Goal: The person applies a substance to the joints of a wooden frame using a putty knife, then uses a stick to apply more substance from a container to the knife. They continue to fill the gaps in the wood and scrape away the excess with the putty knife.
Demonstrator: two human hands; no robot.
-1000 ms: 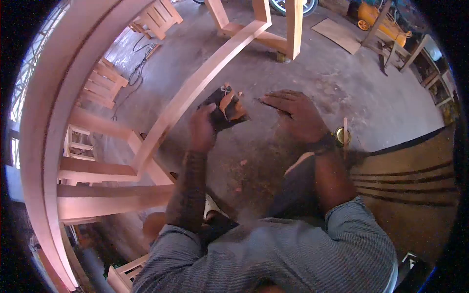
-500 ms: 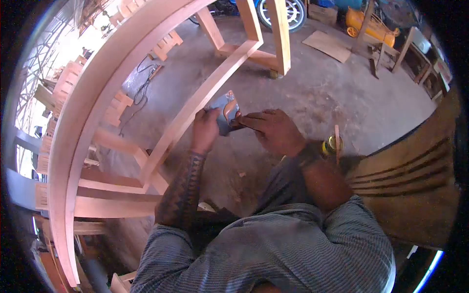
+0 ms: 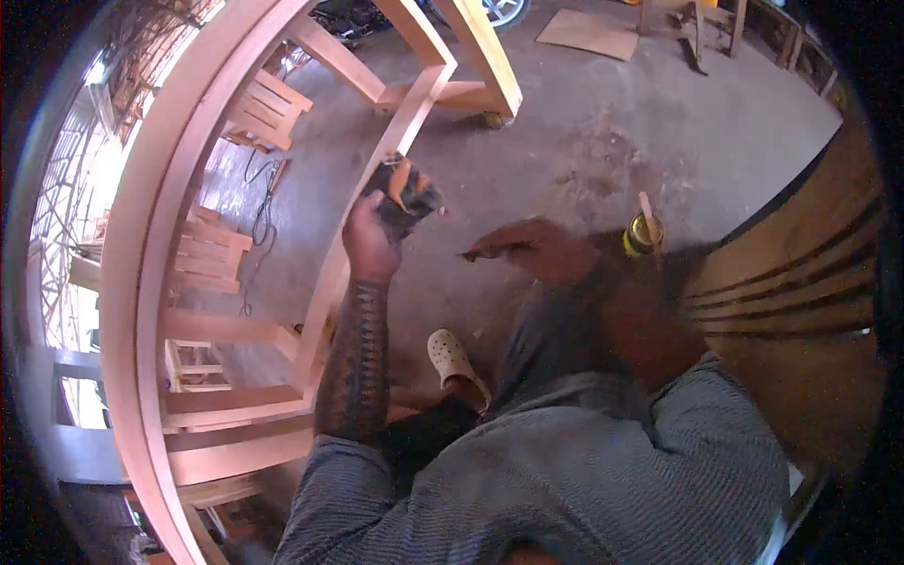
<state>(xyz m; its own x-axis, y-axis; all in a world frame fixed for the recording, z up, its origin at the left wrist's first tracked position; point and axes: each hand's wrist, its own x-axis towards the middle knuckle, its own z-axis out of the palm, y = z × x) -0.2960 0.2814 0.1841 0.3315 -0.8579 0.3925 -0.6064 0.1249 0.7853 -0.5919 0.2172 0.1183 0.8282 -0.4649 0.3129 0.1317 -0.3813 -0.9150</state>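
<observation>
My left hand (image 3: pixel 370 238) grips a small flat dark plate (image 3: pixel 411 215) that carries a smear of orange-brown paste (image 3: pixel 400 179). It is held up in front of a long rail of the pale wooden frame (image 3: pixel 331 273). Apart from the plate, to its right, is my right hand (image 3: pixel 541 252), blurred, its fingers together and pointing left. A thin dark tip shows at the fingertips, too smeared to name. Behind that hand, an open tin (image 3: pixel 643 235) stands on the floor with a wooden stick (image 3: pixel 648 212) at it.
The frame's curved beam (image 3: pixel 141 254) sweeps along my left side. At right lies a brown slotted wooden panel (image 3: pixel 782 301). Slatted wooden pieces (image 3: pixel 268 108), cables (image 3: pixel 264 212) and a flat board (image 3: pixel 589 35) are farther off. My foot wears a pale clog (image 3: pixel 450 358).
My right hand has drawn away from the plate, where its fingers were touching. The left hand has tilted the plate and moved left. The view has shifted, and the clog now shows.
</observation>
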